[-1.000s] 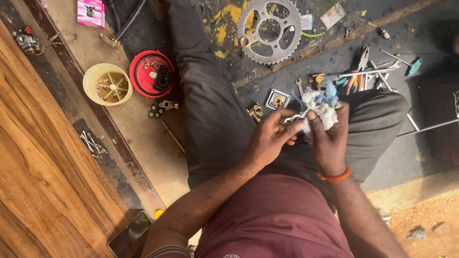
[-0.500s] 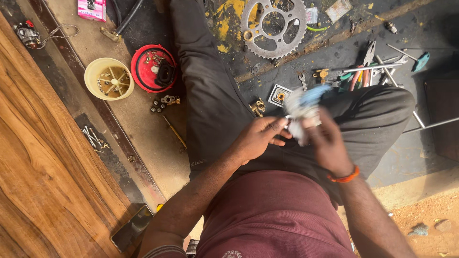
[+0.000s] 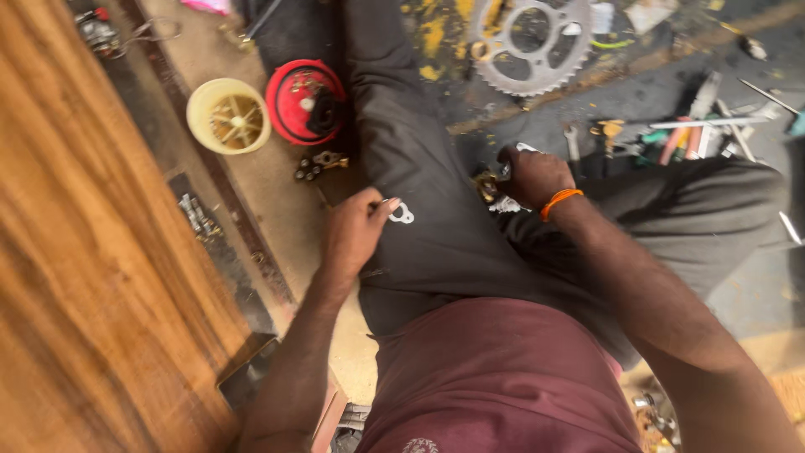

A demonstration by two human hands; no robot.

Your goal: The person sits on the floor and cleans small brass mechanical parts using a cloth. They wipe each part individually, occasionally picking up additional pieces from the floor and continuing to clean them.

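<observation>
My left hand (image 3: 352, 236) rests on my black trouser leg (image 3: 419, 193) and pinches a small silvery ring-shaped part (image 3: 401, 211) between thumb and fingers. My right hand (image 3: 530, 176), with an orange band at the wrist, is down between my legs near the floor, closed over a white rag (image 3: 506, 204) whose edges stick out from the fist. A small brass-coloured part (image 3: 485, 184) lies just left of that hand. The rag hides whatever else the fist may hold.
A large toothed sprocket (image 3: 532, 42) lies on the floor ahead. A red bowl (image 3: 300, 105) and a yellow round tub (image 3: 228, 115) hold small parts, with loose nuts (image 3: 317, 164) beside them. Spanners and screwdrivers (image 3: 696, 130) lie at the right, a wooden board (image 3: 75, 268) at the left.
My hands have come apart. The left moved left onto the thigh with the small ring part. The right dropped toward the floor with the rag.
</observation>
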